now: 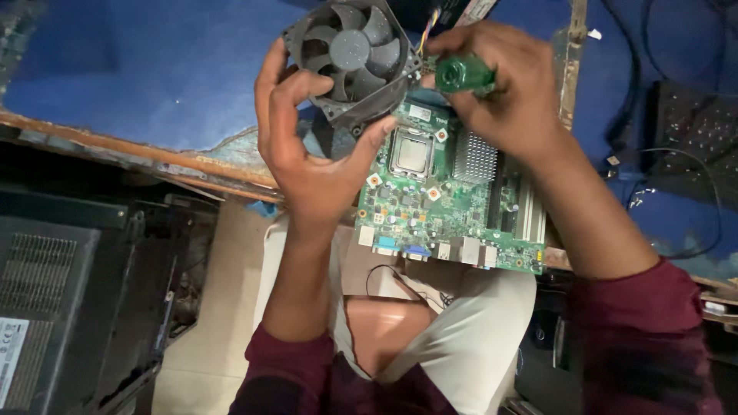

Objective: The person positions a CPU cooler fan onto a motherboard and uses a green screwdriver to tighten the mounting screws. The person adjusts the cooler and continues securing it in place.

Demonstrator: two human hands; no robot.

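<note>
Left hand point(307, 146) is clamped around the black cooler fan point(352, 58), tilting it up off the green motherboard point(446, 200) so the right hand point(500, 92), fisted on a green-handled screwdriver point(463, 74), can reach near the board's far edge, board overhanging the blue tabletop point(154, 77) toward the lap.

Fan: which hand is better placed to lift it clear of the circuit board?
Left. The left hand already grips the black fan by its frame above the green circuit board. The right hand is occupied with a green-handled screwdriver.
</note>
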